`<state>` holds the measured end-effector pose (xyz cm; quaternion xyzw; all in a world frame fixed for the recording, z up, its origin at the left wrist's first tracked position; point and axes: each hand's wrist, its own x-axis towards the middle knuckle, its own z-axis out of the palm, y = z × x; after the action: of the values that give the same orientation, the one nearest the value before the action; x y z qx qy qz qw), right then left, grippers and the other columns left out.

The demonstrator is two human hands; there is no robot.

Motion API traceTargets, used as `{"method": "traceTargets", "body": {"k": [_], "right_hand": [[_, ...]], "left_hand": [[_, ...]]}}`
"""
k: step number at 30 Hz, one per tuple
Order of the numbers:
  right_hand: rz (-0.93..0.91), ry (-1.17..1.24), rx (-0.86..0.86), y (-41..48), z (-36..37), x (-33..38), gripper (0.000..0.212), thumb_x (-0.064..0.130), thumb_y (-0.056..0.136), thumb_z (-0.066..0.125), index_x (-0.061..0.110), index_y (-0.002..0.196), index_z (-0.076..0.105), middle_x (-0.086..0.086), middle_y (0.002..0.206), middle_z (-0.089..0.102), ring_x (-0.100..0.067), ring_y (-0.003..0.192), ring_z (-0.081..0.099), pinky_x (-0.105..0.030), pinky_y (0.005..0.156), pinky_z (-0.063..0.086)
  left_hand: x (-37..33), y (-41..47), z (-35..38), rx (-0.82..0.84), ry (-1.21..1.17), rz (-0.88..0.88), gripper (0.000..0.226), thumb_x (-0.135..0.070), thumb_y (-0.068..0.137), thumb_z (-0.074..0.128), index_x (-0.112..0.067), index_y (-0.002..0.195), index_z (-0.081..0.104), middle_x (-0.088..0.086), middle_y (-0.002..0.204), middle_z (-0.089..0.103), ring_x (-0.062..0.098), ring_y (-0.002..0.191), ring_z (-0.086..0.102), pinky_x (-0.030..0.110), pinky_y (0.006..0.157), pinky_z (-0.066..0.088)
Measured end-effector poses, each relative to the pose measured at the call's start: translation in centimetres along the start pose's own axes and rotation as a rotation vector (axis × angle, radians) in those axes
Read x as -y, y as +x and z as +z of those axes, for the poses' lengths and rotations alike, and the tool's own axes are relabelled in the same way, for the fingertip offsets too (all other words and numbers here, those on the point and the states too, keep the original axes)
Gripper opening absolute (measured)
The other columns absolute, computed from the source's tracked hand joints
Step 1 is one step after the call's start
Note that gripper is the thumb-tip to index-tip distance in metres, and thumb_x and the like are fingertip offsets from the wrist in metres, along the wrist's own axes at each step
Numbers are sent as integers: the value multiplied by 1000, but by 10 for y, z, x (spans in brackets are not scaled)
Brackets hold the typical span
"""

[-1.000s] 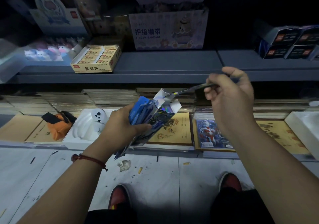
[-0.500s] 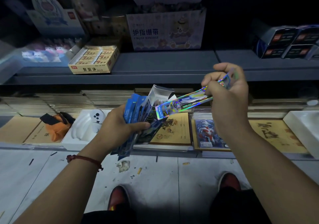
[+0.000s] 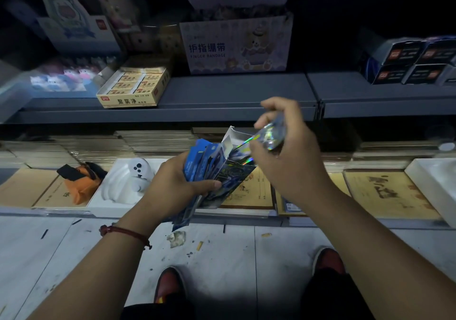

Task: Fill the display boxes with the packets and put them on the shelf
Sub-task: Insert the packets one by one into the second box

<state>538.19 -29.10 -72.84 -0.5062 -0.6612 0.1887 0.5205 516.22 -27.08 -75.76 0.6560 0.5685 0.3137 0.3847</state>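
Item: display box (image 3: 238, 175), one, top flap open, held tilted above the floor in front of the shelving, in the left hand (image 3: 177, 184). Held with it is a fanned bundle of blue packets (image 3: 199, 161); the left fingers (image 3: 209, 185) are wrapped round box and bundle together. Item: holographic packet (image 3: 270, 138), one, pinched between the curled fingers of the right hand (image 3: 288, 161), just above and to the right of the open flap. Whether its lower end has entered the box mouth cannot be told. Progress: filling is judged to be under way and unfinished, since a sizeable bundle remains outside the box; the count already inside is hidden. The box in hand is not yet set on the grey shelf (image 3: 234, 92), where a yellow carton (image 3: 133, 92) and a finger-bandage box (image 3: 237, 45) are stocked. Loading the remaining packets and shelving the box are judged outstanding.
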Motion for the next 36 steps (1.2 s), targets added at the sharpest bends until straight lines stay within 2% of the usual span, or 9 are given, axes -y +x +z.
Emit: {"method": "traceTargets", "body": {"k": [2, 4, 10, 13, 16, 22, 25, 31, 36], "right_hand": [[-26, -115, 52, -2, 5, -4, 62, 17, 86, 75, 23, 140, 44, 6, 119, 50, -7, 90, 55, -16, 73, 47], [-26, -131, 5, -1, 8, -6, 62, 22, 86, 77, 23, 140, 46, 4, 116, 49, -12, 84, 54, -22, 70, 48], [-4, -9, -84, -1, 9, -4, 14, 16, 90, 73, 14, 97, 62, 2, 75, 59, -13, 60, 51, -32, 58, 49], [3, -40, -68, -3, 13, -3, 16, 11, 89, 71, 14, 100, 60, 3, 69, 59, -11, 56, 52, -29, 59, 46], [-12, -109, -25, -5, 14, -2, 23, 12, 91, 68, 20, 109, 55, 6, 69, 57, -15, 60, 56, -32, 59, 47], [-43, -142, -79, -5, 14, 0, 12, 10, 90, 67, 19, 97, 64, 18, 78, 57, -11, 62, 53, -31, 60, 47], [-38, -153, -115, -4, 15, -4, 5, 10, 88, 68, 14, 87, 68, 21, 71, 55, -2, 62, 53, -30, 62, 49], [-32, -214, 4, -6, 15, -6, 6, 17, 90, 70, 18, 91, 76, 17, 75, 64, 7, 63, 57, -15, 58, 46], [-7, -292, 100, -7, 17, -9, 11, 23, 92, 65, 23, 93, 76, 10, 86, 70, -4, 64, 53, -32, 59, 52]], "left_hand": [[0, 0, 0, -6, -16, 0, 34, -18, 71, 90, -29, 92, 67, -7, 83, 75, 11, 72, 73, 19, 61, 56], [-2, 1, -1, -16, -17, 2, 33, -17, 71, 90, -29, 90, 66, -5, 79, 75, 12, 68, 72, 16, 58, 53], [-3, 0, -3, -26, -4, 3, 31, -18, 71, 90, -29, 86, 65, -6, 75, 74, 8, 66, 70, 13, 56, 51], [-5, -1, -1, -13, 5, 25, 33, -17, 72, 89, -32, 90, 65, -8, 80, 72, 2, 70, 69, 10, 56, 49], [-5, -1, 0, 1, 18, 33, 34, -19, 73, 89, -34, 90, 64, -10, 82, 72, 0, 71, 69, 10, 56, 49], [1, 2, 0, -3, 71, 29, 35, -30, 72, 89, -35, 97, 65, -9, 89, 73, 3, 76, 70, 15, 62, 54], [0, 1, 1, -1, 61, 47, 35, -26, 73, 89, -37, 94, 63, -11, 87, 72, 1, 75, 70, 12, 59, 53], [2, 2, 1, 7, 81, 71, 36, -29, 73, 88, -41, 94, 62, -12, 87, 72, 1, 79, 70, 16, 63, 55], [6, 4, 2, -2, 126, 81, 37, -33, 71, 90, -42, 95, 63, -13, 89, 72, 3, 79, 69, 28, 72, 57]]}}
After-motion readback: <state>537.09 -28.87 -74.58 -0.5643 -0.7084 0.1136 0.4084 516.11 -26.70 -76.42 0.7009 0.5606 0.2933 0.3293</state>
